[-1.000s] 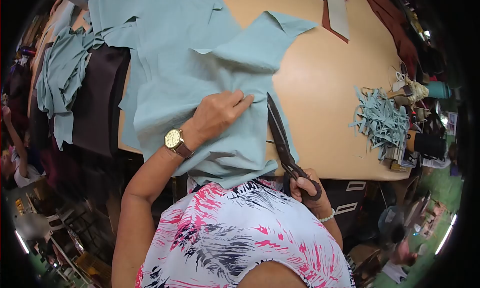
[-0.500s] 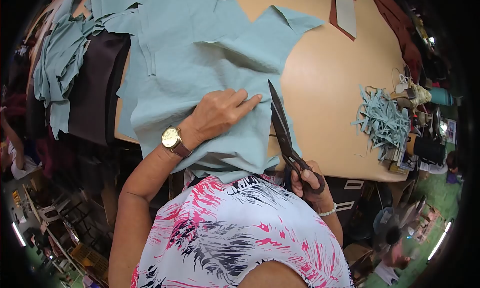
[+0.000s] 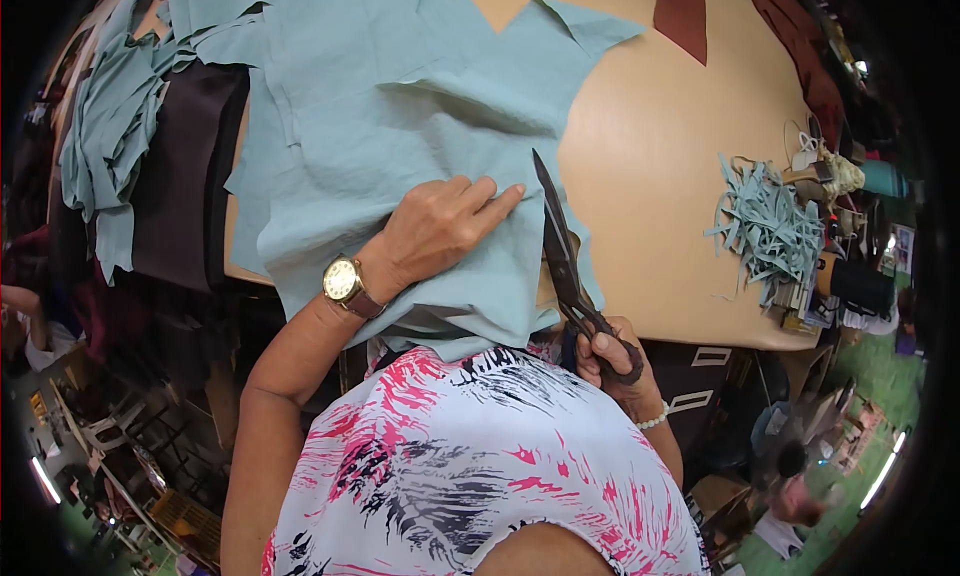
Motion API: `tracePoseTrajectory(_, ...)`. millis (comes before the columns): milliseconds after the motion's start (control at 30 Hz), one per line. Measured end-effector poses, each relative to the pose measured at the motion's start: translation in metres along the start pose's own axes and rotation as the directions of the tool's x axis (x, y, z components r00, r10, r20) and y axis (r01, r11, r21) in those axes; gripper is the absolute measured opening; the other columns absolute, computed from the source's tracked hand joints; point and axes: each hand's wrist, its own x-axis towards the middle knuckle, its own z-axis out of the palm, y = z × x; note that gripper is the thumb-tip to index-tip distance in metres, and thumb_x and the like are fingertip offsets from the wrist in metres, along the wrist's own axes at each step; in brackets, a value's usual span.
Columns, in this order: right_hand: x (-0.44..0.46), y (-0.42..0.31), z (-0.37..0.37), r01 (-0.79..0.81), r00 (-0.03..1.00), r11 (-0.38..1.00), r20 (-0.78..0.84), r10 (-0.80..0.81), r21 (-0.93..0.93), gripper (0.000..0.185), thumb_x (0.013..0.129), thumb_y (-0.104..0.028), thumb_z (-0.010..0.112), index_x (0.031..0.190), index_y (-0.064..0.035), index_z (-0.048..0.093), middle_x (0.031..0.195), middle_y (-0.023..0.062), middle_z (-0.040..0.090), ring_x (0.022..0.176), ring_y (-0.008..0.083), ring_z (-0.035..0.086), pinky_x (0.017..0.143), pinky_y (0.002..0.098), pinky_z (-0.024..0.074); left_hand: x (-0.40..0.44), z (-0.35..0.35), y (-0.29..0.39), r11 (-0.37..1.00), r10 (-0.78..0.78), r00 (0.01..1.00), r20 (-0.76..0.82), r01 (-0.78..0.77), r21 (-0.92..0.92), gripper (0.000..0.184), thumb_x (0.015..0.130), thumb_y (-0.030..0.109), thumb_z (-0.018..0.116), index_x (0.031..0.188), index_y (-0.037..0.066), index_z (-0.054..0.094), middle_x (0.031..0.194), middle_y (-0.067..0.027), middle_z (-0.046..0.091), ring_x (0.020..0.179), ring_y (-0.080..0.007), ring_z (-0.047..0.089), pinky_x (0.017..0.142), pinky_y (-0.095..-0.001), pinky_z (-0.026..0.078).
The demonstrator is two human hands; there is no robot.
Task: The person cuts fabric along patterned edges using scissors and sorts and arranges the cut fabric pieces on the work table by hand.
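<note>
Large dark scissors [image 3: 562, 251] are in my right hand [image 3: 620, 366], fingers through the handles, blades pointing up across the cloth's right edge. A light teal cloth [image 3: 350, 126] spreads over the table and hangs toward my body, wrinkled near the front. On top of it rests my left hand [image 3: 440, 226], with the index finger stretched toward the blades and the other fingers curled. Whether its thumb and fingers pinch the cloth is hidden.
The tan table [image 3: 650, 196] bears a heap of teal scraps [image 3: 768, 226] at the right, beside a brush and a black item. Reddish-brown fabric [image 3: 682, 16] lies at the back. Dark fabric [image 3: 185, 176] and bunched teal cloth [image 3: 110, 136] lie at the left.
The scissors have shifted slightly upward along the cloth's edge. The pale piece on the reddish-brown fabric at the back, and the other person's hand by it, are out of sight.
</note>
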Motion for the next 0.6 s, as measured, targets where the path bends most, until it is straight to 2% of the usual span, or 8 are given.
tracePoseTrajectory(100, -0.002, 0.001, 0.003, -0.021, 1.000, 0.999, -0.006, 0.022, 0.029, 0.035, 0.083, -0.026, 0.058, 0.059, -0.0043, 0.045, 0.048, 0.0017, 0.043, 0.038, 0.0079, 0.042, 0.038, 0.0215, 0.0322, -0.001, 0.003, 0.002, 1.000, -0.025, 1.000, -0.002, 0.025, -0.017, 0.042, 0.072, 0.006, 0.053, 0.113, 0.012, 0.058, 0.069, -0.0009, 0.043, 0.052, -0.0127, 0.046, 0.044, -0.0268, 0.039)
tracePoseTrajectory(200, -0.004, 0.001, 0.007, -0.049, 0.998, 0.999, -0.034, 0.050, 0.017, 0.037, 0.079, -0.030, 0.062, 0.063, -0.0023, 0.043, 0.049, 0.0020, 0.038, 0.040, 0.0086, 0.036, 0.037, 0.0220, 0.0301, -0.002, 0.004, 0.002, 0.999, -0.028, 1.000, 0.004, 0.028, -0.031, 0.041, 0.073, 0.005, 0.053, 0.114, 0.011, 0.058, 0.069, -0.0012, 0.044, 0.053, -0.0130, 0.046, 0.045, -0.0272, 0.039)
tracePoseTrajectory(300, -0.004, 0.003, 0.009, -0.026, 0.999, 0.997, -0.034, 0.028, 0.066, 0.031, 0.083, -0.021, 0.058, 0.061, -0.0043, 0.046, 0.049, 0.0004, 0.043, 0.038, 0.0059, 0.041, 0.037, 0.0205, 0.0315, -0.003, 0.004, 0.003, 0.999, -0.035, 0.999, 0.013, 0.035, -0.031, 0.042, 0.073, 0.006, 0.053, 0.115, 0.011, 0.057, 0.070, -0.0013, 0.044, 0.053, -0.0131, 0.047, 0.046, -0.0274, 0.040)
tracePoseTrajectory(400, -0.005, 0.008, 0.009, -0.036, 0.996, 0.999, -0.076, 0.039, 0.037, 0.027, 0.083, -0.018, 0.060, 0.063, -0.0035, 0.047, 0.049, -0.0010, 0.043, 0.038, 0.0047, 0.040, 0.037, 0.0198, 0.0306, -0.003, 0.005, 0.004, 0.999, -0.030, 1.000, 0.005, 0.030, -0.025, 0.043, 0.073, 0.006, 0.053, 0.115, 0.012, 0.057, 0.070, -0.0013, 0.044, 0.053, -0.0131, 0.047, 0.046, -0.0272, 0.040)
tracePoseTrajectory(500, -0.006, 0.006, 0.015, -0.075, 0.990, 0.993, -0.109, 0.085, 0.095, 0.024, 0.081, -0.017, 0.061, 0.067, -0.0023, 0.049, 0.049, -0.0026, 0.042, 0.038, 0.0035, 0.038, 0.036, 0.0193, 0.0296, -0.004, 0.005, 0.006, 0.999, -0.036, 0.999, 0.003, 0.036, -0.028, 0.044, 0.072, 0.006, 0.053, 0.115, 0.012, 0.057, 0.071, -0.0011, 0.045, 0.053, -0.0129, 0.047, 0.046, -0.0271, 0.040)
tracePoseTrajectory(600, -0.005, 0.007, 0.016, -0.077, 0.992, 0.996, -0.101, 0.081, 0.038, 0.022, 0.080, -0.017, 0.063, 0.070, -0.0016, 0.050, 0.050, -0.0036, 0.041, 0.039, 0.0027, 0.038, 0.037, 0.0186, 0.0289, -0.004, 0.005, 0.007, 0.999, -0.040, 0.999, 0.000, 0.040, -0.029, 0.044, 0.072, 0.005, 0.053, 0.115, 0.012, 0.057, 0.071, -0.0009, 0.045, 0.053, -0.0127, 0.047, 0.046, -0.0268, 0.040)
